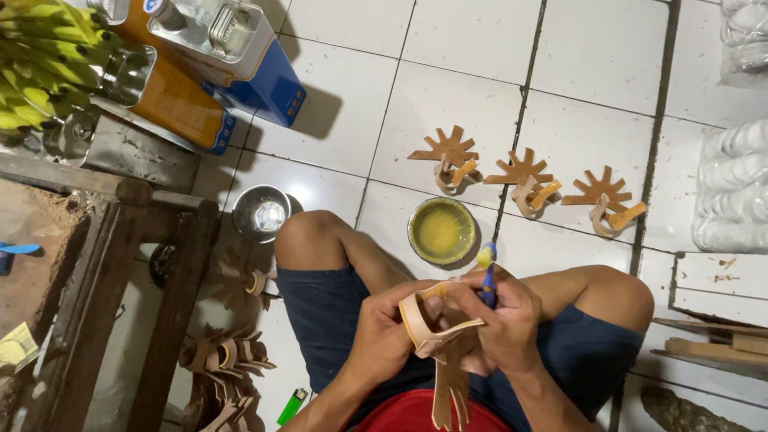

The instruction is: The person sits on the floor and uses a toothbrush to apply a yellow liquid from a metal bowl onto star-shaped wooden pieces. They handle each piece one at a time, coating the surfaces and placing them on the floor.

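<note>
Both hands are busy over the lap. Left hand (pixel 382 330) is curled around a tan strap piece (pixel 428 328), holding its looped band from the side. Right hand (pixel 500 320) is closed too. It pinches the other side of the same piece and also grips a small brush (pixel 486 276) with a blue handle. The brush tip is yellow with glue and points up, away from the body. Long tan strips hang down from the piece, between the two wrists.

Just past the knees sits a round bowl of yellow glue (pixel 441 230) on the white tile floor (pixel 472 88). It is near the brush tip.

Further out, three brown cut-out pieces with spiky edges lie in a row on the tiles: one (pixel 448 156), a second (pixel 524 178), and a third (pixel 604 200). Each has a curled tan band on it.

To the left of the person's knee is a shiny metal bowl (pixel 262 213). Beside it stands a wooden stool (pixel 120 264), with a pile of more brown pieces (pixel 224 376) under it and a green lighter (pixel 292 406) close by.

Far off at the top left are big tin cans (pixel 216 64) in orange and blue, and some green bananas (pixel 40 56).
</note>
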Motion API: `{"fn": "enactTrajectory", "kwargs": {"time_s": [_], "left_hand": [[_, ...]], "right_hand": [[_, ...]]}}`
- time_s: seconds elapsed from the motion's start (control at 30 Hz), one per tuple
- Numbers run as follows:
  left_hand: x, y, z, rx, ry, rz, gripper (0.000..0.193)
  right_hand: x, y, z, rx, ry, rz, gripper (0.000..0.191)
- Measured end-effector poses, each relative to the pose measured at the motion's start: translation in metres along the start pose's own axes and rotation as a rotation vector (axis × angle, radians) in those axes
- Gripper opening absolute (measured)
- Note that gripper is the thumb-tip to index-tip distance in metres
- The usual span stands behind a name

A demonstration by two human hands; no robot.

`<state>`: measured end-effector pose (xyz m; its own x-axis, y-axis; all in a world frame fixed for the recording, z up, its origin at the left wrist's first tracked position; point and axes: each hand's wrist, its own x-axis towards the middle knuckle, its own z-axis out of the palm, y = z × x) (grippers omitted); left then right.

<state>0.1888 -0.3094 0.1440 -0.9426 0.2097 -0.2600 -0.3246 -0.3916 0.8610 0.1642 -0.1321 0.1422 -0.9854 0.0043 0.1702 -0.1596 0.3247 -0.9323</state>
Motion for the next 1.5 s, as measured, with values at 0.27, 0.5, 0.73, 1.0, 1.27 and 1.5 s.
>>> {"fn": "enactTrajectory", "kwargs": {"time_s": [0.27, 0.5, 0.73, 1.0, 1.27, 1.5], "left_hand": [[0.006, -0.011, 0.003, 0.065, 0.009, 0.023, 0.022], [0.019, 0.014, -0.003, -0.054, 0.118, -0.012, 0.021], [0.014, 0.051, -0.015, -0.038, 0.033, -0.002, 0.019], [0.011, 0.059, -0.014, 0.022, -0.038, -0.038, 0.022], [0.016, 0.06, -0.006, 0.115, 0.114, 0.037, 0.025], [0.015, 0.053, 0.0, 0.123, 0.096, 0.131, 0.024]], "right_hand": [[-0.014, 0.018, 0.011, 0.164, -0.081, 0.161, 0.012], [-0.01, 0.02, -0.008, 0.769, -0.273, 0.38, 0.044], [0.008, 0.018, -0.04, 0.756, -0.198, 0.431, 0.055], [0.007, 0.028, -0.037, 0.714, -0.16, 0.513, 0.05], [-0.005, -0.001, -0.036, 0.098, -0.18, -0.07, 0.035], [0.002, -0.034, -0.026, -0.164, -0.102, -0.186, 0.031]]}}
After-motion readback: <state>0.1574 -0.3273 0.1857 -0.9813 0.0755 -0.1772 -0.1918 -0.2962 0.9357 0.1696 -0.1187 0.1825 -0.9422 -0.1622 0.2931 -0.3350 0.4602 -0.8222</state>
